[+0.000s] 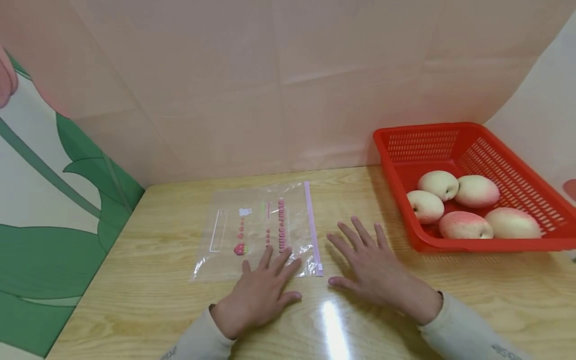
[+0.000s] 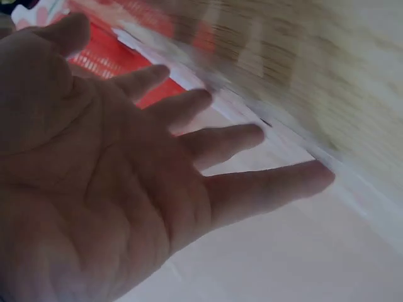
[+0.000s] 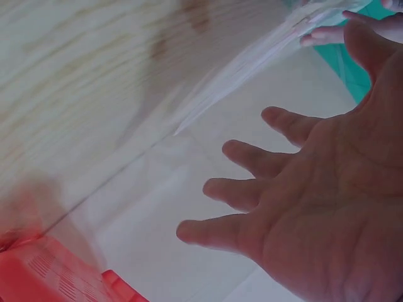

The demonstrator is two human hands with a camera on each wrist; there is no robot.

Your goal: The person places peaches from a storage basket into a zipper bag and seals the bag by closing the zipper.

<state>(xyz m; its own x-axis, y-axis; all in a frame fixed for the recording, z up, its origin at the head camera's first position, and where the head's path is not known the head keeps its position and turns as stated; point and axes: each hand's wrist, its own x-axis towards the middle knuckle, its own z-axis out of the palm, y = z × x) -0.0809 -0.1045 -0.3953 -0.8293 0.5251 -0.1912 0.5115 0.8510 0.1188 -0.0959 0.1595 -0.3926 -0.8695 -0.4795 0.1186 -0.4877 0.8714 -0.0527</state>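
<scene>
A clear zip bag [image 1: 252,225] with a lilac slider strip [image 1: 312,225] and strawberry prints lies flat on the wooden table. My left hand [image 1: 261,292] is spread palm down at the bag's near edge, its fingertips over the plastic. Whether they press on it cannot be told. To the right of the strip, my right hand [image 1: 366,265] is spread with fingers apart, holding nothing. Each wrist view shows straight fingers and a bare palm, the left palm [image 2: 94,176] and the right palm [image 3: 340,195].
On the right stands a red plastic basket [image 1: 407,225] with several pink-white peaches [image 1: 465,225] inside. Pale pink cloth [image 1: 270,100] rises behind the table [image 1: 148,240]. A green leaf-patterned panel [image 1: 45,265] borders the left side.
</scene>
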